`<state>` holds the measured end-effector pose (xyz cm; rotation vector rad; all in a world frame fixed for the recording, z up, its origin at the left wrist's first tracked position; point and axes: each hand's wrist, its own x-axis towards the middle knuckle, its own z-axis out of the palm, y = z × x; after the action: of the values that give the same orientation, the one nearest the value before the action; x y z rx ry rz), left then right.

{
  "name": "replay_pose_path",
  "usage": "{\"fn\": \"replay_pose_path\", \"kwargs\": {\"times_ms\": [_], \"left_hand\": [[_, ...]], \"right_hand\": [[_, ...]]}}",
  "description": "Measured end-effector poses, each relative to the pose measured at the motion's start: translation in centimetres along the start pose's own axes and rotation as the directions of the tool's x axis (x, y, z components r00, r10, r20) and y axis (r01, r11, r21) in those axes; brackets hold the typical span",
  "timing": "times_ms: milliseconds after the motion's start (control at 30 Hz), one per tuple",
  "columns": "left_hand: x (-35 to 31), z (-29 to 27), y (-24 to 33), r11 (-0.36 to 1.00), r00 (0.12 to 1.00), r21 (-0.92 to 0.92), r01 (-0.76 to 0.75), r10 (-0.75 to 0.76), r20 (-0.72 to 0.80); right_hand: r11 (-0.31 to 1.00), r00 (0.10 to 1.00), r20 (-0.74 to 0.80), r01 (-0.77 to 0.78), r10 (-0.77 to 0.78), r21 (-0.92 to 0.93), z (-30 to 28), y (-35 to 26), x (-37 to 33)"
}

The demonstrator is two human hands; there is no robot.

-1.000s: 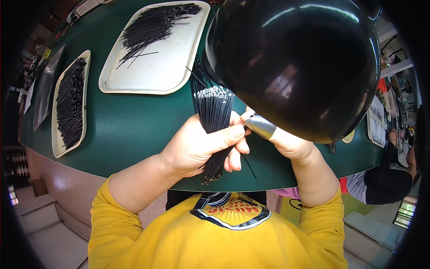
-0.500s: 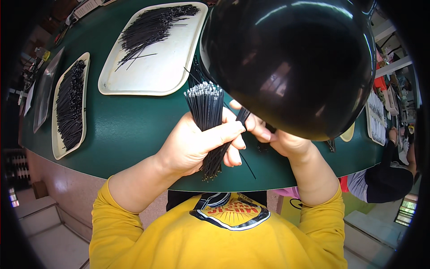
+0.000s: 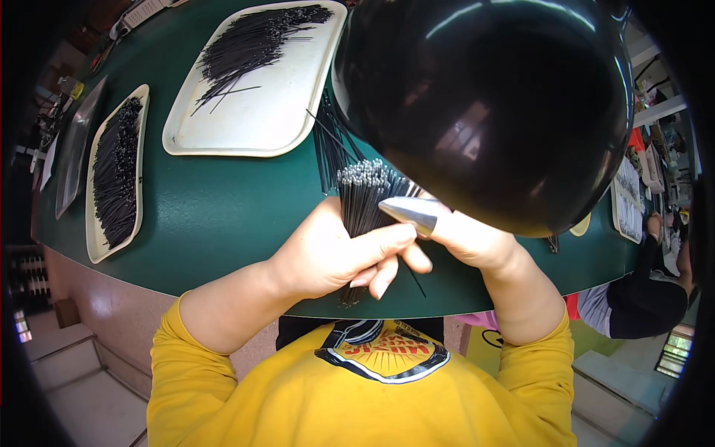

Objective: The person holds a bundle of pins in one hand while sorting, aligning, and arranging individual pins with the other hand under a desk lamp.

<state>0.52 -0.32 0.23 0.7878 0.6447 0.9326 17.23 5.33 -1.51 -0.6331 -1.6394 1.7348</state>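
My left hand (image 3: 316, 246) is closed round a thick upright bundle of black wires (image 3: 359, 212). Their silvery tips fan out at the top. Its thumb lies across the front of the bundle, and fingertips curl round on the right. From the right, my right hand (image 3: 477, 238) meets the bundle; its fingers are mostly hidden. At its thumb end a pointed, shiny silver metal piece (image 3: 412, 212) lies against the wires. Whether this piece is worn or held, I cannot tell. Loose black wires (image 3: 328, 153) lie on the table just beyond the bundle.
A large glossy black dome (image 3: 484, 112) blocks the view at upper right. The green table (image 3: 201, 216) carries a white tray (image 3: 246, 130) of black wires, a narrower tray (image 3: 95, 237) of wires and a clear tray (image 3: 78, 149). Another person's dark sleeve (image 3: 644, 290) shows at right.
The bundle has shifted right and slightly down, its tips more spread. My right hand has moved slightly left against it. The silver metal piece has come into view, and more loose wires show behind.
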Motion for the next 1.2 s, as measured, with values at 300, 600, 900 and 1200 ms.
{"fn": "replay_pose_path", "kwargs": {"times_ms": [300,600,900,1200], "left_hand": [[0.1,-0.2,0.1,0.996,0.971,0.058,-0.067,0.078,-0.225],[0.2,-0.1,0.2,0.992,0.942,0.042,-0.117,0.125,-0.313],[0.4,-0.4,0.0,0.989,0.943,0.046,-0.144,0.151,-0.298],[0.2,-0.7,0.1,0.994,0.98,-0.095,-0.054,0.035,-0.197]], "right_hand": [[0.853,0.92,-0.128,0.282,-0.37,-0.44,-1.4,-0.2,-0.7],[0.833,0.899,-0.133,0.319,-0.417,-0.452,-0.8,-0.6,-0.4],[0.689,0.837,-0.079,0.389,-0.542,-0.612,-0.3,-0.7,0.0],[0.946,0.96,-0.148,0.194,-0.238,-0.261,-1.4,1.8,-0.3]]}}
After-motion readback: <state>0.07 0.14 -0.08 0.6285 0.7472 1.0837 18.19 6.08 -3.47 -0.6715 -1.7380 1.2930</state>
